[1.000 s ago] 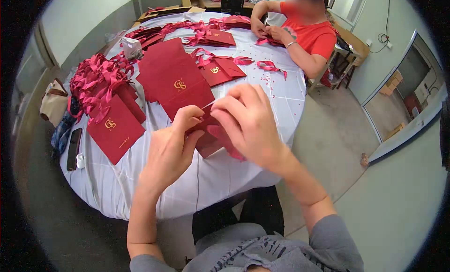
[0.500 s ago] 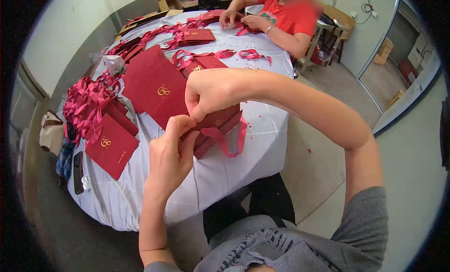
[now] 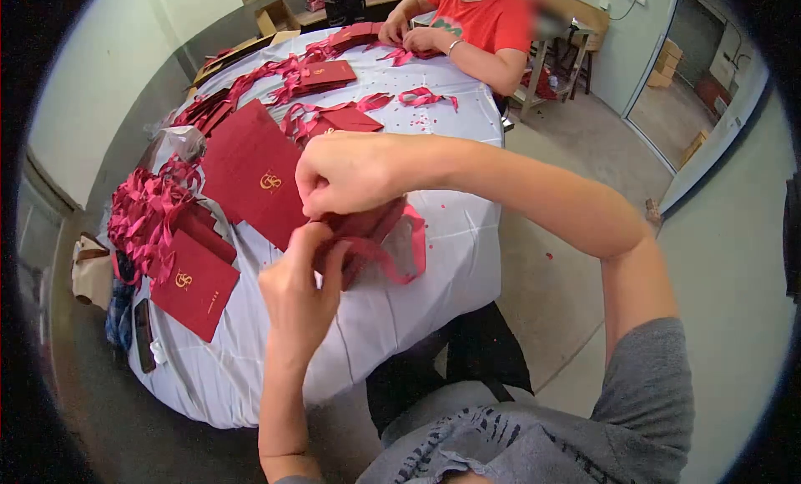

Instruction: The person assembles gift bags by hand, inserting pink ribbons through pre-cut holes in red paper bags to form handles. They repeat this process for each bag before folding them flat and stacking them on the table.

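My left hand (image 3: 299, 275) is closed in a pinch at the near edge of a small dark red paper bag (image 3: 382, 223). A pink ribbon (image 3: 415, 254) loops out from its fingertips on the bag's right side. Over the bag's top bends my right hand (image 3: 349, 173), its fingers pinched beside the left fingertips; what they grip is hidden. Just left of both hands lies a large dark red sheet-like bag (image 3: 250, 163) with a gold emblem. Behind the right hand, another red bag (image 3: 355, 119) shows in part.
A heap of pink ribbons (image 3: 148, 217) and a flat red bag (image 3: 196, 285) lie on the white-clothed table (image 3: 417, 325) at left, near a phone (image 3: 145, 335). Across the table, a person in a red shirt (image 3: 492, 21) handles ribbon. More bags (image 3: 325, 73) stand at the back.
The view has shifted slightly. Both hands stay together at the small bag, and the right fingers have drawn a little left, opening a slight gap from the left fingertips.
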Tool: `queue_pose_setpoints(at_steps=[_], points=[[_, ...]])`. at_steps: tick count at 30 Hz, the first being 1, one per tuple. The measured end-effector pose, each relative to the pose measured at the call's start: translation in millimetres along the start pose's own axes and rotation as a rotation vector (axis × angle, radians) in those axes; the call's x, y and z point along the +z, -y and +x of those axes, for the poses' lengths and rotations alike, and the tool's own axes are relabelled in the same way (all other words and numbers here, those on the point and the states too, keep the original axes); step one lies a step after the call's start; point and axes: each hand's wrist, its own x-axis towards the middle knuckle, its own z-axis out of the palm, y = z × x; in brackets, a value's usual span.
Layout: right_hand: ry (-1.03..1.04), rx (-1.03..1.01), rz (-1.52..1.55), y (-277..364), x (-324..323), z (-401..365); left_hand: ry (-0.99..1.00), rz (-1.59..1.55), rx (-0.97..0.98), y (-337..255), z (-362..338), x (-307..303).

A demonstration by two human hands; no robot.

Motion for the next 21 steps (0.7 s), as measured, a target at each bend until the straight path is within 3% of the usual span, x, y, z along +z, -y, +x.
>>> queue_pose_setpoints(at_steps=[6,8,10,17,21], points=[[0.118,0.157,-0.291,16,-4,-12,-0.035,-0.070,0.044,7,-3,4],[0.217,0.054,-0.025,2,-4,-8,-0.026,-0.053,0.052,8,-5,4],[0.206,0.047,0.037,-4,-1,-4,-0.016,-0.032,0.056,7,-5,3],[0.045,0.068,-0.043,-4,13,-5,-0.026,-0.136,-0.015,8,-2,2],[-0.189,0.020,0.077,-7,11,3,0.052,-0.054,-0.013,-3,-2,-1]])
